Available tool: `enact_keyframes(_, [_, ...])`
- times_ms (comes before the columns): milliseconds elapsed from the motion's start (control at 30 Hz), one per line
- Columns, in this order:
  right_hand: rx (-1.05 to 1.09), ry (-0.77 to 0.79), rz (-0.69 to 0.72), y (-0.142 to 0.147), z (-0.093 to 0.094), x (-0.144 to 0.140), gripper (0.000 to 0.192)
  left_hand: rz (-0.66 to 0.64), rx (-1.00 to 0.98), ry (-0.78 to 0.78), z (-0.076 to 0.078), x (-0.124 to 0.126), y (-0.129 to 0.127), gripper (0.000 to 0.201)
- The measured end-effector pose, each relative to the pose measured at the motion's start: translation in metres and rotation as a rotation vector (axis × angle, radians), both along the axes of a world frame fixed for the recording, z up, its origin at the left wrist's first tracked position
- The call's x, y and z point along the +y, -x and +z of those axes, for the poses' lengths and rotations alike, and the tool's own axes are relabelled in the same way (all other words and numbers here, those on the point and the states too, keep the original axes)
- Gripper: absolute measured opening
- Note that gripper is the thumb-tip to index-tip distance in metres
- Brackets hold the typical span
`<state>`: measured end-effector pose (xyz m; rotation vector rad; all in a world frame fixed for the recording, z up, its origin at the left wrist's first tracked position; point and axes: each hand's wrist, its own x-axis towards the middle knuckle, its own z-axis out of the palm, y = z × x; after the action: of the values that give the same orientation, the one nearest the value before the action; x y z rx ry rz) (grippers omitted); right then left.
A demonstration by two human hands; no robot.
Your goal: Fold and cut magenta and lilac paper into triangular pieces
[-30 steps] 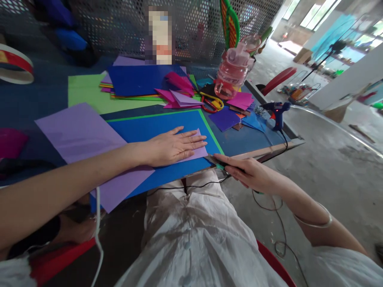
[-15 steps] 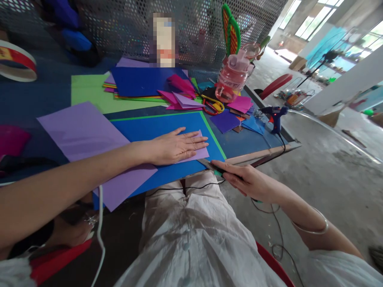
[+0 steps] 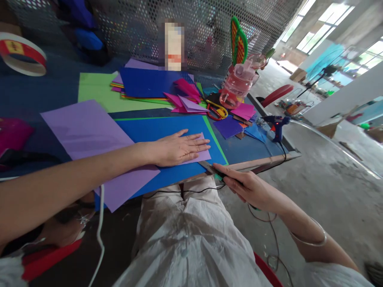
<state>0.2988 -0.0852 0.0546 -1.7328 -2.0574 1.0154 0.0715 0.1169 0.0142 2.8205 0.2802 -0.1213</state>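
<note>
Under the spread fingers of our left hand (image 3: pixel 176 149) lies a small purple sheet (image 3: pixel 200 153), pressed flat on the big blue sheet (image 3: pixel 161 127) that covers this part of the surface (image 3: pixel 36 95). Our fingers are fanned wide, palm down, pinning the paper so it cannot slide. Just beyond the fingertips, at the purple sheet's near edge, our right hand (image 3: pixel 254 189) pinches a craft knife (image 3: pixel 213 170), fingers closed snugly round its handle, the blade tip touching or almost touching the paper's corner; we cannot tell which.

By our reading, we are in the cutting step: paper held, blade set at the edge. The next move calls for a steady pull of the knife along that edge while the left hand keeps its pressure, with the fingertips kept clear of the blade's line.

Well past the left fingertips lie red and yellow scissors (image 3: pixel 218 111), a pink bottle (image 3: pixel 239 83), and a blue glue gun (image 3: pixel 277 123). A larger purple sheet (image 3: pixel 86 131) lies back beneath our forearm.
</note>
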Motion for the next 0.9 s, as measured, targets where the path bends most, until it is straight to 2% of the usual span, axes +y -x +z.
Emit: enact_keyframes(900, [0.033,0.005,0.043,0.0102,-0.0023,0.0058,0.057,0.007,-0.041,0.027,-0.0007,0.0003,0.0001,0.059])
